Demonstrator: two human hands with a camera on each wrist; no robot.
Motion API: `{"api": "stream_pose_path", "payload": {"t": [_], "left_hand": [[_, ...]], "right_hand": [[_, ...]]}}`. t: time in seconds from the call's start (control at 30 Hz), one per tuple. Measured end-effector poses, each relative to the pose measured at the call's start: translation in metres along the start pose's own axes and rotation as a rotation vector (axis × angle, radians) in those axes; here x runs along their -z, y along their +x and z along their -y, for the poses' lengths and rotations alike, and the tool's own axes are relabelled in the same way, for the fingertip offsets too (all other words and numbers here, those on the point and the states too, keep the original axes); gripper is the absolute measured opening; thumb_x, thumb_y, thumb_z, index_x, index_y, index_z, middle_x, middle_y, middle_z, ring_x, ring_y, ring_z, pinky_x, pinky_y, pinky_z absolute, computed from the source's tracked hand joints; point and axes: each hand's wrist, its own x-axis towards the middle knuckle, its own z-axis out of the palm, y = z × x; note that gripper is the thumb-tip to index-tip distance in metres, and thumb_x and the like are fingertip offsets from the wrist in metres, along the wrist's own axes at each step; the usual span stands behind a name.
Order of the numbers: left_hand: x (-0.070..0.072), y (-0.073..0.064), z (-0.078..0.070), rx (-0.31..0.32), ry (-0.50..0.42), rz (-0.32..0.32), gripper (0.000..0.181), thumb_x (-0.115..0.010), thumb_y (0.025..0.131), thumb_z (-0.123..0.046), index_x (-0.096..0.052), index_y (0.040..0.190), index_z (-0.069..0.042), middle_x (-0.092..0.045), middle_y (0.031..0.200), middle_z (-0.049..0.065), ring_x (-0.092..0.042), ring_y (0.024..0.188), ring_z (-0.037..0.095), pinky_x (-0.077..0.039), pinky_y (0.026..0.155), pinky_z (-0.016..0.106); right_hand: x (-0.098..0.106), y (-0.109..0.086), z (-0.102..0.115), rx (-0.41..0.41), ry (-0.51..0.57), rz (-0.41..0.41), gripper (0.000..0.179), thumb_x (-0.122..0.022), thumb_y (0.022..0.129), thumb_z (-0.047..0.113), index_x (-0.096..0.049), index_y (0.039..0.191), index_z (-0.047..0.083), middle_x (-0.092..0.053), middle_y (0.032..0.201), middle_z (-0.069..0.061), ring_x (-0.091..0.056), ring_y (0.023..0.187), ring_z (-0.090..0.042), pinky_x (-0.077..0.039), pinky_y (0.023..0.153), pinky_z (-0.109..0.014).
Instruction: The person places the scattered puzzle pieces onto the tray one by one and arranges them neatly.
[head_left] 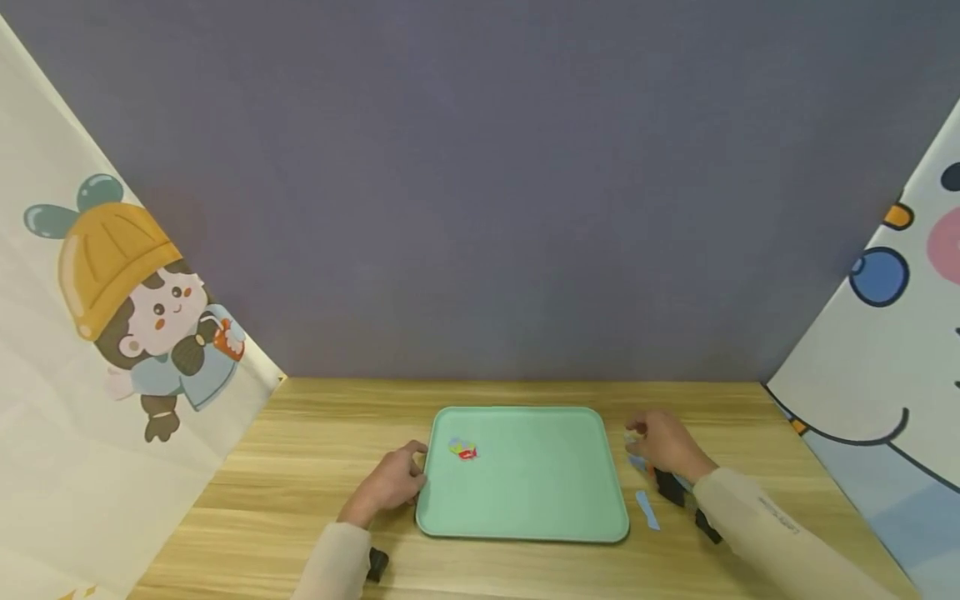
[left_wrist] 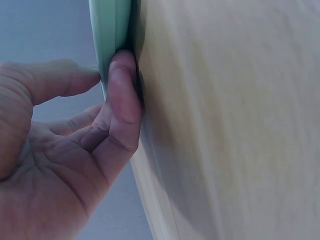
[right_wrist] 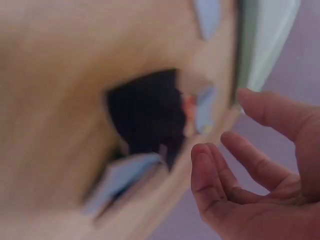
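A pale green tray (head_left: 532,492) lies on the wooden table. On its upper left is a small multicoloured piece (head_left: 465,451) in red, yellow and blue. My left hand (head_left: 392,479) pinches the tray's left rim; in the left wrist view the thumb touches one side of the rim (left_wrist: 112,30) and curled fingers the other. Beyond the tray's right side, my right hand (head_left: 666,443) hovers over loose flat pieces, thumb and fingers apart, nothing visible between them in the right wrist view. Below it are a black piece (right_wrist: 147,110) and a light blue and orange piece (right_wrist: 204,110).
A narrow light blue piece (head_left: 647,510) lies near the tray's lower right corner. Another blue-topped piece (right_wrist: 125,175) overlaps the black one. A grey wall (head_left: 510,208) rises behind the table (head_left: 300,467), with cartoon-printed panels on both sides.
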Motion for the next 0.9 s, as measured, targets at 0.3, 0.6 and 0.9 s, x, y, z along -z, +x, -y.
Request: {"api": "stream_pose_path", "payload": {"t": [0.3,0.6,0.9], "left_hand": [[0.0,0.002,0.001,0.003,-0.004,-0.002,0.048,-0.056,0.085,0.003,-0.039,0.129,0.011,-0.06,0.075,0.007,-0.058,0.053,0.016,-0.05,0.049,0.03],[-0.001,0.002,0.0,0.012,-0.007,-0.003,0.049,-0.056,0.084,0.003,-0.039,0.129,0.01,-0.059,0.075,0.007,-0.058,0.055,0.016,-0.05,0.049,0.03],[-0.001,0.001,-0.001,0.004,-0.024,-0.005,0.05,-0.056,0.083,0.003,-0.039,0.13,0.011,-0.059,0.073,0.007,-0.058,0.054,0.016,-0.05,0.049,0.03]], "right_hand": [[-0.015,-0.002,-0.016,-0.033,-0.063,-0.019,0.03,-0.073,0.076,0.003,-0.063,0.103,-0.007,-0.06,0.092,-0.013,-0.058,0.087,-0.029,-0.05,0.074,-0.044],[-0.015,0.004,-0.02,-0.065,-0.072,-0.035,0.023,-0.073,0.073,0.002,-0.063,0.094,0.0,-0.059,0.085,-0.008,-0.057,0.079,-0.025,-0.05,0.068,-0.041],[-0.015,0.01,-0.02,-0.069,-0.08,-0.041,0.026,-0.076,0.075,0.012,-0.063,0.094,0.0,-0.06,0.086,-0.008,-0.057,0.079,-0.024,-0.049,0.068,-0.041]]}}
